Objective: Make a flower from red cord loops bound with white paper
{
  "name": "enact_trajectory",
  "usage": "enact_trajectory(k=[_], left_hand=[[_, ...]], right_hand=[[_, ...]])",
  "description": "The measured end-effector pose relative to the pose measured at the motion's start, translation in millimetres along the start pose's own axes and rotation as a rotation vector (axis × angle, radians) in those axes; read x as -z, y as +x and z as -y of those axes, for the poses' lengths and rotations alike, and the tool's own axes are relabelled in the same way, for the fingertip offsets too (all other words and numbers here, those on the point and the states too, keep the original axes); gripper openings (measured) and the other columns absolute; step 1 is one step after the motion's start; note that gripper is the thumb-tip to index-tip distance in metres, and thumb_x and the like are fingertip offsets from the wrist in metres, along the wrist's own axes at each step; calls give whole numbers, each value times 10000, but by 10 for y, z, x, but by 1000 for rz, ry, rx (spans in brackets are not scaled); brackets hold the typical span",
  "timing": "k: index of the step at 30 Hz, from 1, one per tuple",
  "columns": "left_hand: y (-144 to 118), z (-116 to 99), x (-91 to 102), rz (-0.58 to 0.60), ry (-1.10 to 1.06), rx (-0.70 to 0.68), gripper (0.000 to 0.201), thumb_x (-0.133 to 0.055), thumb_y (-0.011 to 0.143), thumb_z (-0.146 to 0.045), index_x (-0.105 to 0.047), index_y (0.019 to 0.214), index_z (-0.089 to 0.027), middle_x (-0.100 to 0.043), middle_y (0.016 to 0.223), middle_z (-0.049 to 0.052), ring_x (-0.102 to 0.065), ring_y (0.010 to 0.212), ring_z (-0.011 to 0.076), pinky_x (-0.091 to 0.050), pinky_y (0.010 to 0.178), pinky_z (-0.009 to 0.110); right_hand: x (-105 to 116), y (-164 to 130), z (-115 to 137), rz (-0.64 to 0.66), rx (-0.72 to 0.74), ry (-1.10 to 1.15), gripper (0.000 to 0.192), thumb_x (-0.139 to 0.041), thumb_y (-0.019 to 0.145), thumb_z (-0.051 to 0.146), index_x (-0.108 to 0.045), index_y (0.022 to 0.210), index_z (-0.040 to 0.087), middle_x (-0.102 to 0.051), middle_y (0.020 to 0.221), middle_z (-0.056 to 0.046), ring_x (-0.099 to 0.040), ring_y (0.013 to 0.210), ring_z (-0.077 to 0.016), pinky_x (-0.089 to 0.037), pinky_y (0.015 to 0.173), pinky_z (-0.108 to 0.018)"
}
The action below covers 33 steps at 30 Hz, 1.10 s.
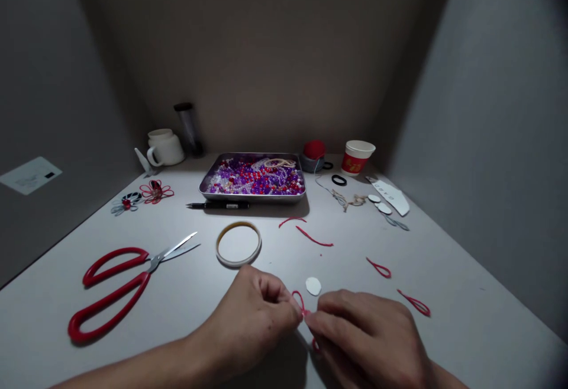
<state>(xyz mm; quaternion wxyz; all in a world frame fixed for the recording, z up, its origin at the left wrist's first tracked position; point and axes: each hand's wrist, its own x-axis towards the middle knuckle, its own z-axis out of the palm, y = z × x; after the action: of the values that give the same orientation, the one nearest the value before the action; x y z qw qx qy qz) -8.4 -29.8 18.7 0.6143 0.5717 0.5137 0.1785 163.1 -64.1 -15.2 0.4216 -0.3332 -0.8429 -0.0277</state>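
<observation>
Near the table's front, my left hand (260, 315) pinches a red cord (298, 294) whose loop stands up above the fingertips. My right hand (366, 336) is closed on the same cord, its fingertips almost meeting those of the left. Another bit of red loop shows below the right fingers; the rest of the cord is hidden by the hands. Just beyond the fingertips lies a white round disc (313, 286). To the right rest two loose red cord loops (380, 268), and farther back are two short red cord pieces (315, 237).
Large red-handled scissors (110, 285) lie left, beside a tape roll (219, 253). A pen (217, 205) lies before a metal tray (252, 198) of beads. Behind stand a white pot (166, 147), yarn (314, 150) and a paper cup (357, 158). Finished-looking cord flowers (155, 191) lie left. Walls enclose the table.
</observation>
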Motion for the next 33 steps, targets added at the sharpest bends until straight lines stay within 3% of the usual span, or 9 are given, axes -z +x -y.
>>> enact_trajectory(k=[7, 10, 13, 16, 19, 23, 28, 31, 33], left_hand=[[-54, 0, -50, -67, 10, -100, 178, -505, 697, -200, -557, 545, -121, -410, 449, -56, -317, 428, 54, -249, 407, 175], [-76, 14, -57, -127, 130, -286, 185, -500, 700, -158, -596, 549, -112, -497, 503, -16, -418, 475, 76, -312, 445, 180], [-91, 29, -47, -165, 302, -518, 203, -487, 700, -109, -636, 561, -103, -558, 538, 25, -484, 488, 93, -331, 450, 186], [-101, 50, -33, -154, 388, -699, 222, -460, 712, -87, -659, 611, -87, -582, 547, 56, -505, 462, 98, -343, 434, 186], [-104, 74, -23, -148, 437, -856, 233, -436, 719, -67, -651, 628, -74, -568, 526, 66, -500, 457, 101, -350, 434, 190], [-100, 89, -1, -93, 532, -1011, 224, -417, 715, -73, -625, 631, -82, -515, 510, 47, -446, 440, 101, -311, 406, 204], [-57, 119, 58, -92, 788, -1186, 199, -416, 720, -78, -546, 578, -125, -473, 496, 23, -371, 427, 110, -269, 397, 238], [-19, 157, 86, -104, 971, -1355, 206, -386, 780, -76, -573, 702, -110, -526, 545, 48, -399, 464, 142, -289, 415, 256], [-21, 164, 89, -124, 979, -1356, 184, -396, 800, -86, -579, 786, -94, -564, 589, 67, -441, 492, 153, -328, 435, 259]], right_hand=[[41, 75, 28, -38, -61, 146, 218, -535, 696, 25, -626, 853, 144, -648, 687, -69, -590, 538, -143, -468, 461, -226], [8, 76, 74, -44, -325, 352, 180, -527, 718, 42, -616, 801, 175, -593, 690, -37, -574, 534, -128, -450, 436, -209], [-21, 73, 132, -9, -691, 546, 75, -555, 740, 135, -609, 702, 169, -568, 897, -66, -535, 442, -69, -421, 392, -202], [-18, 108, 183, -9, -958, 715, 119, -579, 730, 209, -597, 629, 149, -548, 1022, -91, -531, 435, -51, -443, 425, -218], [12, 172, 219, 12, -1057, 811, 130, -602, 698, 222, -589, 590, 151, -617, 817, -73, -557, 547, -112, -435, 472, -220], [47, 231, 249, 95, -1158, 840, 111, -592, 684, 233, -593, 617, 145, -578, 549, -17, -490, 485, -108, -378, 450, -218], [45, 246, 228, 210, -1243, 864, 118, -588, 668, 242, -562, 617, 139, -562, 481, 1, -483, 441, -98, -380, 455, -221], [38, 247, 184, 257, -1305, 915, 123, -608, 648, 239, -536, 606, 149, -556, 445, 15, -487, 419, -93, -384, 452, -217], [41, 239, 156, 231, -1319, 934, 141, -623, 642, 246, -528, 596, 152, -564, 441, 13, -493, 420, -90, -393, 453, -210]])
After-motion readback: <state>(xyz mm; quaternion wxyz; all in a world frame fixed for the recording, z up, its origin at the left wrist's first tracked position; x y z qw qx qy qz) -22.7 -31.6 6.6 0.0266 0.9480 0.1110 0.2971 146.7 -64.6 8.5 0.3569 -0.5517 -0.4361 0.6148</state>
